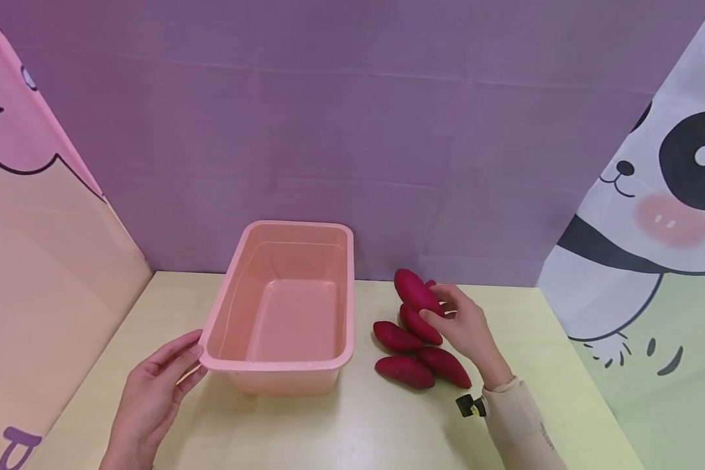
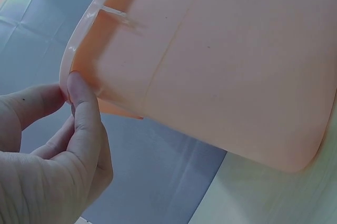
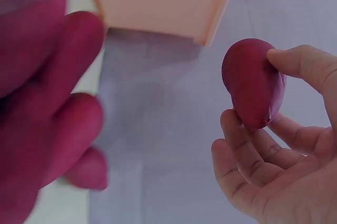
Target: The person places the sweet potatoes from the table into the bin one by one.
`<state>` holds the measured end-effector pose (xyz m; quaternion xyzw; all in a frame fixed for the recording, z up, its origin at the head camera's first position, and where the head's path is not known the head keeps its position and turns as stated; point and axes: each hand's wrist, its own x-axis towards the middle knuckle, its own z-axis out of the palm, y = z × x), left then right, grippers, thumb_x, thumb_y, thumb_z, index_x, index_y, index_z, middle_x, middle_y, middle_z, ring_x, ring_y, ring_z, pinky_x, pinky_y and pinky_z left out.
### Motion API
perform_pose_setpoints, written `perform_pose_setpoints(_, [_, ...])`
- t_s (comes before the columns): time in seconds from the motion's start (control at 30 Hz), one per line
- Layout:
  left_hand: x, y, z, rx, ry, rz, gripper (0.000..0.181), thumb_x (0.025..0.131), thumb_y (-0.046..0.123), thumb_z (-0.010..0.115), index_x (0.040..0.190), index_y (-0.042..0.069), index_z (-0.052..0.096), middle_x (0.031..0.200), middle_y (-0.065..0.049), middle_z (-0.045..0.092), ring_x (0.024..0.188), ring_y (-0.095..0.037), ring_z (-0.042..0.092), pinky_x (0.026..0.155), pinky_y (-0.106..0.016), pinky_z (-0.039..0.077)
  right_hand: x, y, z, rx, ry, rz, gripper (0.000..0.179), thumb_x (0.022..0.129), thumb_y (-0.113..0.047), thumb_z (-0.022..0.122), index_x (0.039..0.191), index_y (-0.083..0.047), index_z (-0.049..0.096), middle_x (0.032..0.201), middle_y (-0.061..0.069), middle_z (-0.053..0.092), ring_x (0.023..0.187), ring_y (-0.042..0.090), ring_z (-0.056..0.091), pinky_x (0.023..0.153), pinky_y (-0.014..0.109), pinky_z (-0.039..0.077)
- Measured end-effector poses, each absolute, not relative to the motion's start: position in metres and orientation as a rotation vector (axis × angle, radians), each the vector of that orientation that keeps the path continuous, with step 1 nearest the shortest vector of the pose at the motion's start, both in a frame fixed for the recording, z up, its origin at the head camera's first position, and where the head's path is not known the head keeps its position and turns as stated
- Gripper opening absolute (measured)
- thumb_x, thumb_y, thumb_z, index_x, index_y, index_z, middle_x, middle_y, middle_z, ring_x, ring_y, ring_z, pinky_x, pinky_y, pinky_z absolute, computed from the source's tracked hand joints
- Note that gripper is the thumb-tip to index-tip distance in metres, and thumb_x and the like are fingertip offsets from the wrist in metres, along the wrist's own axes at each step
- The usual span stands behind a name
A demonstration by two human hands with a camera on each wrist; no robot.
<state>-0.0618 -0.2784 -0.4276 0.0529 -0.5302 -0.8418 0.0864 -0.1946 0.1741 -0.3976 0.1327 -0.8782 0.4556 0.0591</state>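
A pink plastic basin (image 1: 296, 326) stands left of the middle of the table, with nothing inside. My left hand (image 1: 155, 395) pinches its rim at the near left corner; the left wrist view shows the thumb and fingers (image 2: 84, 97) on either side of the rim. My right hand (image 1: 461, 323) holds a reddish-purple sweet potato (image 1: 414, 290) between thumb and fingers, raised above the pile. In the right wrist view this sweet potato (image 3: 253, 84) is clear of the others. Several more sweet potatoes (image 1: 405, 372) lie together on the table below the right hand, one partly hidden behind it.
The pale wooden table (image 1: 364, 431) ends at a purple cloth backdrop (image 1: 358, 143). Printed cloths flank it, with a panda (image 1: 646, 215) on the right. A small black device (image 1: 469, 405) sits by the right sleeve (image 1: 517, 418).
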Motion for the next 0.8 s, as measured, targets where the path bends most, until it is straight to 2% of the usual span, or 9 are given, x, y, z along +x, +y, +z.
perform_pose_setpoints(0.2, [-0.062, -0.277, -0.428, 0.126, -1.566, -2.516, 0.028, 0.098, -0.005, 0.060, 0.121, 0.003, 0.072, 0.111, -0.003, 0.072, 0.098, -0.014, 0.069, 0.084, -0.028, 0.059, -0.206, 0.143, -0.370, 0.553, -2.625, 1.346, 0.042, 0.089, -0.014, 0.076, 0.127, -0.004, 0.062, 0.113, 0.009, 0.068, 0.094, 0.024, 0.065, 0.082, 0.040, 0.057])
perform_pose_setpoints(0.33, [-0.063, -0.278, -0.427, 0.132, -1.572, -2.513, 0.028, 0.098, -0.004, 0.061, 0.122, 0.003, 0.071, 0.112, -0.003, 0.071, 0.098, -0.014, 0.069, 0.084, -0.028, 0.059, -0.213, 0.118, -0.352, 0.638, -2.633, 1.314, 0.042, 0.089, -0.016, 0.076, 0.127, -0.007, 0.061, 0.117, 0.008, 0.067, 0.092, 0.023, 0.065, 0.080, 0.041, 0.058])
perform_pose_setpoints(0.63, [-0.061, -0.277, -0.426, 0.137, -1.561, -2.506, 0.027, 0.097, -0.006, 0.061, 0.121, 0.002, 0.072, 0.111, -0.004, 0.072, 0.097, -0.014, 0.069, 0.083, -0.029, 0.059, -0.239, 0.053, -0.319, 0.786, -2.716, 1.230, 0.045, 0.087, -0.023, 0.077, 0.127, -0.010, 0.062, 0.110, 0.004, 0.067, 0.090, 0.020, 0.064, 0.070, 0.033, 0.058])
perform_pose_setpoints(0.8, [-0.061, -0.276, -0.426, 0.153, -1.568, -2.500, 0.027, 0.097, -0.005, 0.061, 0.121, 0.003, 0.072, 0.111, -0.004, 0.072, 0.097, -0.014, 0.069, 0.083, -0.029, 0.060, -0.252, 0.015, -0.308, 0.790, -2.814, 1.198, 0.043, 0.086, -0.024, 0.076, 0.125, -0.012, 0.063, 0.108, 0.003, 0.067, 0.094, 0.018, 0.064, 0.072, 0.031, 0.057])
